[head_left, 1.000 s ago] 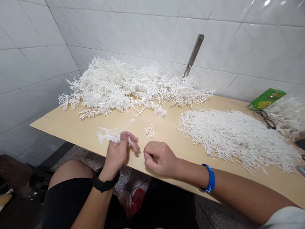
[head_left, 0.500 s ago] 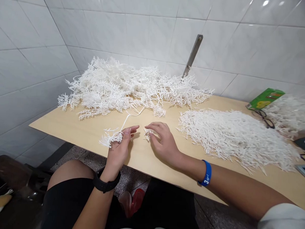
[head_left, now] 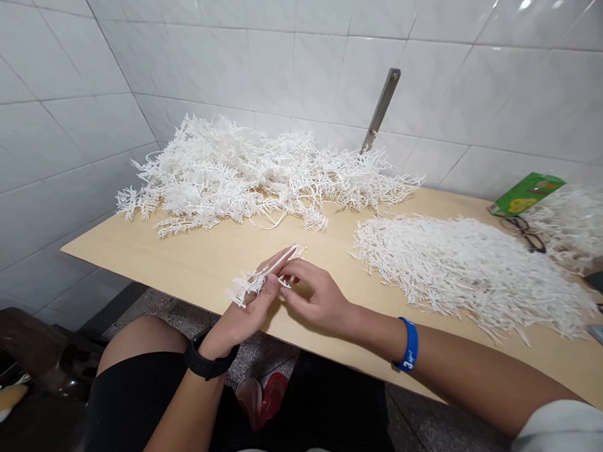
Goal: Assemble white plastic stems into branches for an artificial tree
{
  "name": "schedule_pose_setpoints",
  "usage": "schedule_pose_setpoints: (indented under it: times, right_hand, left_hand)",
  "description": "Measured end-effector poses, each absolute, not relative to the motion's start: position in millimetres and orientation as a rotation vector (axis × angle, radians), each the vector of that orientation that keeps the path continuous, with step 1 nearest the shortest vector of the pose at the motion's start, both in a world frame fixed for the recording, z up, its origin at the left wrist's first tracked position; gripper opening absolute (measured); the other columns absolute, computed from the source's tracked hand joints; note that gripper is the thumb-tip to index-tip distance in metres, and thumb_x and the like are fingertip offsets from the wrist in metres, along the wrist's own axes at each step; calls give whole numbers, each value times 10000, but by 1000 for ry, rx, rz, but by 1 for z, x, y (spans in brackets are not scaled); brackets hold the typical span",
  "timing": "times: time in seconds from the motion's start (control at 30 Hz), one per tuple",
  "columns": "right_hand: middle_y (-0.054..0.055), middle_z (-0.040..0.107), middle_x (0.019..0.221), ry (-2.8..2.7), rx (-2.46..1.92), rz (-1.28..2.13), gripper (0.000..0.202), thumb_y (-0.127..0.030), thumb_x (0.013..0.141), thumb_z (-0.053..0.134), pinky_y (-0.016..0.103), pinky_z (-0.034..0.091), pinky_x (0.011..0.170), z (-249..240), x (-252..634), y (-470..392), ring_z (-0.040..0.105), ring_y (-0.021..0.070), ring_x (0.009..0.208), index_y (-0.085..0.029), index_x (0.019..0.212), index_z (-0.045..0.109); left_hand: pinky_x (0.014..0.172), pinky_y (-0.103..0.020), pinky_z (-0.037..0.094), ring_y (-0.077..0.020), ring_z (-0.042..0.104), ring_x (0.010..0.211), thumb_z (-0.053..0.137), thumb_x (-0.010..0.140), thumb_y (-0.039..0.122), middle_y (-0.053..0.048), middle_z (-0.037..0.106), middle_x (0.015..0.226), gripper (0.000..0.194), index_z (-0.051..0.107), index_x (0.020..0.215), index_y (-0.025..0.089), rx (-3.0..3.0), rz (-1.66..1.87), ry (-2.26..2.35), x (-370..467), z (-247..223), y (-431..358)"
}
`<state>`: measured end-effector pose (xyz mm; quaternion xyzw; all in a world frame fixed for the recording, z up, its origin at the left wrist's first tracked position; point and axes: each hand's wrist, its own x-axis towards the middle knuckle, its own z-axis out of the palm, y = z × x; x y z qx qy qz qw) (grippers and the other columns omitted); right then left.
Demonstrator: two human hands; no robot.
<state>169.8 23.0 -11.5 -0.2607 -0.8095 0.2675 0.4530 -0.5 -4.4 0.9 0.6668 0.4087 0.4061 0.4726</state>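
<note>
A white branched plastic sprig (head_left: 248, 287) lies across the fingers of my left hand (head_left: 251, 315), whose thumb presses it down. My right hand (head_left: 323, 296) touches the fingers of my left hand, its thumb and fingertips closed around small white bits at the sprig's stem end. Behind both hands a large tangled heap of white sprigs (head_left: 224, 167) spreads along the wall side of the wooden table (head_left: 156, 264). A flatter pile of short loose white pieces (head_left: 463, 271) lies right of my right hand.
A green box (head_left: 526, 194) leans near the wall at the right, with dark-framed glasses (head_left: 528, 235) before it. More white pieces (head_left: 578, 226) lie behind. A metal bracket (head_left: 381, 110) stands against the tiled wall. Dark devices sit at the right edge.
My left hand has moved right to meet my right hand, bringing the sprig along. Its stem has come away from the heap and now lies along my left fingers.
</note>
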Motion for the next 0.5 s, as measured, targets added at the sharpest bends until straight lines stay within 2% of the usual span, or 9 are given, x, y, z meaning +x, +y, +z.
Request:
schedule_pose_setpoints:
  times: [0.1, 0.17, 0.23, 0.33, 0.5]
  right_hand:
    - [95, 699, 1021, -1988, -621, 692, 164, -220, 883, 609, 333, 536, 809, -9, 170, 22, 647, 194, 916, -173, 1039, 624]
    - [76, 704, 948, -1987, -618, 716, 99, -228, 914, 581, 317, 525, 801, -9, 170, 22, 644, 182, 882, -174, 975, 636]
    - [57, 698, 874, -2001, -628, 731, 104, -224, 931, 546, 304, 517, 785, -9, 170, 21, 637, 171, 833, -178, 917, 638]
    - [32, 671, 792, -2029, -644, 717, 103, -183, 892, 526, 282, 507, 710, -11, 171, 20, 607, 156, 733, -183, 860, 624]
    - [53, 720, 869, -2022, -627, 655, 146, -155, 876, 516, 299, 512, 763, -13, 170, 21, 636, 169, 793, -179, 923, 653]
  left_hand:
    - [1240, -396, 223, -204, 251, 1506, 283, 1012, 527, 10, 292, 1627, 557, 289, 1542, 355, 1658, 959, 940, -1, -1, -6]
    - [1240, -404, 225, -212, 262, 1502, 288, 1013, 521, -1, 307, 1621, 560, 279, 1546, 350, 1686, 962, 921, 0, -2, -7]
    - [1236, -403, 236, -218, 309, 1483, 306, 1015, 510, -22, 367, 1594, 553, 312, 1538, 330, 1685, 969, 917, 1, -3, -7]
    - [1211, -404, 295, -230, 386, 1444, 327, 1017, 497, -52, 445, 1547, 539, 377, 1514, 293, 1621, 998, 910, 1, -5, -7]
    - [1202, -406, 312, -239, 444, 1405, 352, 1016, 484, -80, 512, 1493, 532, 446, 1480, 242, 1608, 990, 904, 1, -8, -5]
